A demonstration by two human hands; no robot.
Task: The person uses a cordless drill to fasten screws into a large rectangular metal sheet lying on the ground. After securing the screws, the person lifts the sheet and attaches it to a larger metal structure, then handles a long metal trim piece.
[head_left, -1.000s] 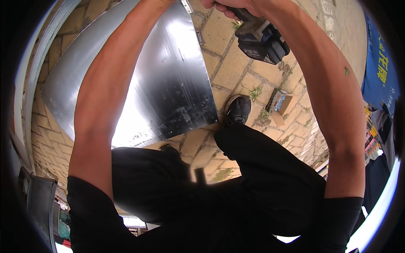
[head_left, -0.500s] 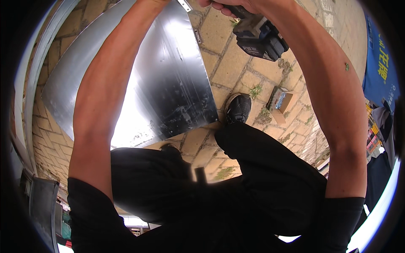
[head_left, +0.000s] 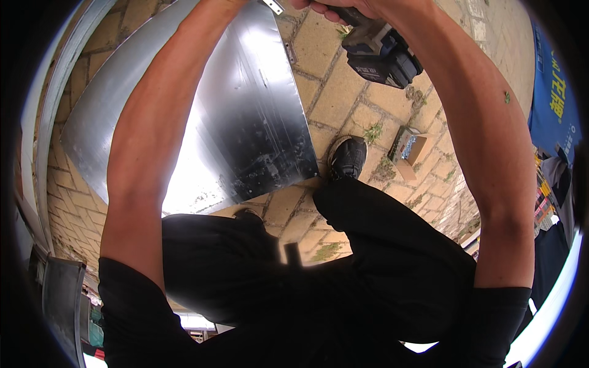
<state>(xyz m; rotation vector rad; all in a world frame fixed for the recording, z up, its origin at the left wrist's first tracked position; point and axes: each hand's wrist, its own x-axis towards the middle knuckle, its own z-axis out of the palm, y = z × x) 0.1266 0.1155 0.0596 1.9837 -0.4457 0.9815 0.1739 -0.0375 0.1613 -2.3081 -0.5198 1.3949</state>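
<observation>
My right hand [head_left: 361, 6], partly cut off by the top edge, has its fingers wrapped round the handle of a cordless drill [head_left: 383, 58]. The drill's black battery hangs toward me, while its front end is out of view. Only the wrist end of my left hand [head_left: 228, 2] shows at the top edge; its fingers are hidden. Beneath my left forearm lies a large shiny sheet metal panel [head_left: 251, 116]. A small metal strip with holes [head_left: 273, 6] sticks out at the panel's far right corner, close to my left hand.
An opened small cardboard box [head_left: 410, 150] holding small bluish-silver pieces stands on the paving [head_left: 328, 101], right of my black shoe [head_left: 348, 156]. A pale metal frame [head_left: 46, 116] curves along the left side. Blue printed fabric [head_left: 552, 92] hangs at the far right.
The drill in my right hand has shifted slightly to the right. The small strip's visible end has moved a little right and nearer. The panel stays nearly in place.
</observation>
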